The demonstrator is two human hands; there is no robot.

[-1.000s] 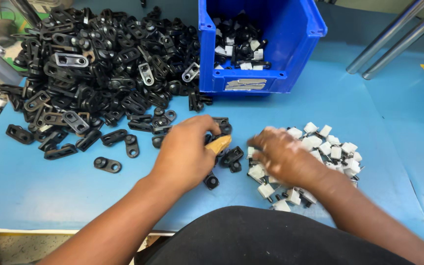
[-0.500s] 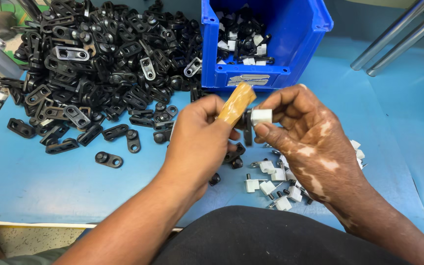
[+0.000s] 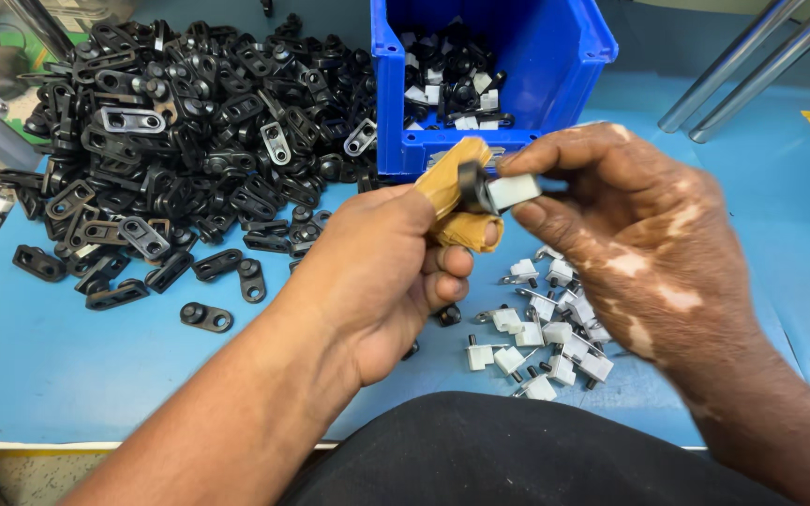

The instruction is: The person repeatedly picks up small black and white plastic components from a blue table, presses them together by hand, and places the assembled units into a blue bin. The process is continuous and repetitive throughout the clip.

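left hand [image 3: 382, 272] raised over the blue table [image 3: 58, 365], just in front of the blue bin [image 3: 494, 94]; thumb and forefinger wear tan cloth finger covers [image 3: 452, 201] and pinch a small black link piece [image 3: 471, 186], other fingers curled into the palm. right hand [image 3: 630, 234] meets it from the other side, thumb and forefinger pinching a white plastic block [image 3: 515, 191] that touches the black piece; the remaining fingers are loosely bent behind. both parts are held in the air, not resting on anything. below the right hand lies a small scatter of white blocks with metal pins [image 3: 541, 328]; to the left, well apart, a big heap of black link pieces [image 3: 189, 141]; the bin holds a mix of black and white parts, seemingly joined ones. judgement: the step in hand looks like pushing the white block's pin into a hole of the black piece. to do it well, keep the black piece steady and square in the covered fingertips, line pin and hole straight before pressing, push along the pin's axis rather than at a slant, and grip the block by its flat sides so it does not twist. whether the pin is already in the hole i cannot tell; the fingers hide the joint.
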